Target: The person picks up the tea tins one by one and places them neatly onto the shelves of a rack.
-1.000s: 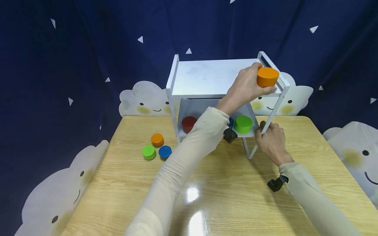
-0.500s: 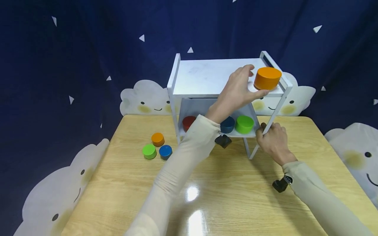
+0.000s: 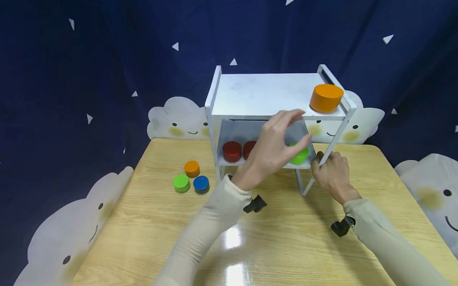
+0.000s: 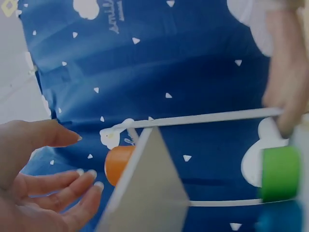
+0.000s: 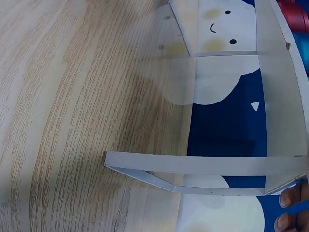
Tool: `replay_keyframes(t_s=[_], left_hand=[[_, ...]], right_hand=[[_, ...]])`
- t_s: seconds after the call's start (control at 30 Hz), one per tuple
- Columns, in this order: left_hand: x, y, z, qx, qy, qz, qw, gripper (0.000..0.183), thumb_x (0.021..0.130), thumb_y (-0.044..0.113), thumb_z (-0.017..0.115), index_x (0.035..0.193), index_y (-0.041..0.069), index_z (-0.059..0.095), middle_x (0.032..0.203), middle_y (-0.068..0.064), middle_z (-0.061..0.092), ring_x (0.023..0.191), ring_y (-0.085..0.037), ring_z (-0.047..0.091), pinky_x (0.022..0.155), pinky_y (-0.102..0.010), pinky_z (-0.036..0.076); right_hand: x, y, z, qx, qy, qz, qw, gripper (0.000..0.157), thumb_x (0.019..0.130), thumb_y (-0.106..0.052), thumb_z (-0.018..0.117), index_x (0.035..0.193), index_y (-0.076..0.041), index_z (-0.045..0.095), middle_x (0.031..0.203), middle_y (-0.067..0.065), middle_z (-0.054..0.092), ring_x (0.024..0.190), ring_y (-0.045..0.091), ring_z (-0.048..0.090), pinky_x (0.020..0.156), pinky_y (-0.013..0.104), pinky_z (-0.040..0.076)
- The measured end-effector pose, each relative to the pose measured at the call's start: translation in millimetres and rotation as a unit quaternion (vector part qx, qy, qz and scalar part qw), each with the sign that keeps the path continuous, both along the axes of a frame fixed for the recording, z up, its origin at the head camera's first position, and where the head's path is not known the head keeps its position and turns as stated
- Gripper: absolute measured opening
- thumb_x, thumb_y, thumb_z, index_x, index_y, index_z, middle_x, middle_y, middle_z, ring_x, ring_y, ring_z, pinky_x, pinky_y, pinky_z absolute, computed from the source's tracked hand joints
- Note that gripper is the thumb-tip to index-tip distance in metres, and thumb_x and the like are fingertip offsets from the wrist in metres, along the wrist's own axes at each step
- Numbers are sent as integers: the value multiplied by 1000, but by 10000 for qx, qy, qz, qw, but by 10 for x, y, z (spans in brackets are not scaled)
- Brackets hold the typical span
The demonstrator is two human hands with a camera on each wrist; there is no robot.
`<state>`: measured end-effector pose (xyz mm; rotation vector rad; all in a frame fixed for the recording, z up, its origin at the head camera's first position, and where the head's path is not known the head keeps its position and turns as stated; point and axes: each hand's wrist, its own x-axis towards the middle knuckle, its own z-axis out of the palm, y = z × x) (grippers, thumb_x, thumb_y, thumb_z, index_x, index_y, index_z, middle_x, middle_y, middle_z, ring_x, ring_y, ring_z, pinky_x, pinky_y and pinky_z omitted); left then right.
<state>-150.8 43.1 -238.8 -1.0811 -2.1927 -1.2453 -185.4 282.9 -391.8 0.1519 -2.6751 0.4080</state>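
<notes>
In the head view, an orange cylinder point(image 3: 326, 98) sits upright at the right end of the white shelf rack's point(image 3: 264, 93) top board. My left hand point(image 3: 273, 149) is apart from it, in front of the lower shelf, its thumb and fingers spread with nothing between them. The left wrist view also shows the orange cylinder point(image 4: 117, 165) beyond the fingertips. My right hand point(image 3: 332, 172) grips the rack's right front post at lower-shelf height. Two red cylinders point(image 3: 231, 151) and a green cylinder point(image 3: 299, 155) stand on the lower shelf; a blue cylinder point(image 4: 279, 217) there shows in the left wrist view.
Left of the rack, a small orange cylinder point(image 3: 191, 169), a small green one point(image 3: 181, 183) and a small blue one point(image 3: 201, 184) stand on the wooden table point(image 3: 150, 222). A dark blue curtain point(image 3: 107, 59) with cloud shapes hangs behind.
My left hand has let go of the orange cylinder on the top board and drawn back down and to the left. The right hand has kept its grip on the post.
</notes>
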Motion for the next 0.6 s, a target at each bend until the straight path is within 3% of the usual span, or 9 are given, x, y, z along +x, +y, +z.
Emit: replay_keyframes(t_s=[0.17, 0.4, 0.5, 0.6], left_hand=[[137, -263, -498, 564, -206, 17, 9982, 29, 89, 9, 66, 116, -2, 62, 109, -12, 66, 99, -21, 62, 89, -21, 47], [211, -683, -1217, 821, -780, 608, 9917, 19, 87, 2, 65, 106, 1, 66, 100, -8, 68, 89, -19, 64, 82, -32, 53], [231, -842, -1425, 730, -940, 983, 9880, 18, 86, 1, 66, 104, 2, 67, 100, -8, 68, 88, -19, 64, 82, -34, 53], [230, -976, -1556, 510, -1064, 1324, 9841, 19, 85, 1, 67, 104, 1, 66, 100, -9, 68, 89, -22, 65, 81, -33, 53]], right_hand=[[-7, 0, -5, -108, 73, 73, 9999, 35, 95, -20, 36, 62, -11, 41, 61, 13, 45, 64, 42, 48, 56, 49, 32], [-3, -10, -26, -138, -18, 46, 9999, 36, 96, -22, 33, 63, -11, 41, 61, 12, 43, 64, 40, 46, 57, 48, 31], [2, -12, -23, -174, 21, 76, 9998, 35, 96, -21, 35, 62, -12, 40, 58, 10, 41, 62, 38, 45, 56, 48, 31], [1, -9, -17, -195, 65, 99, 9997, 35, 95, -20, 35, 62, -12, 39, 56, 9, 40, 59, 37, 44, 54, 48, 31]])
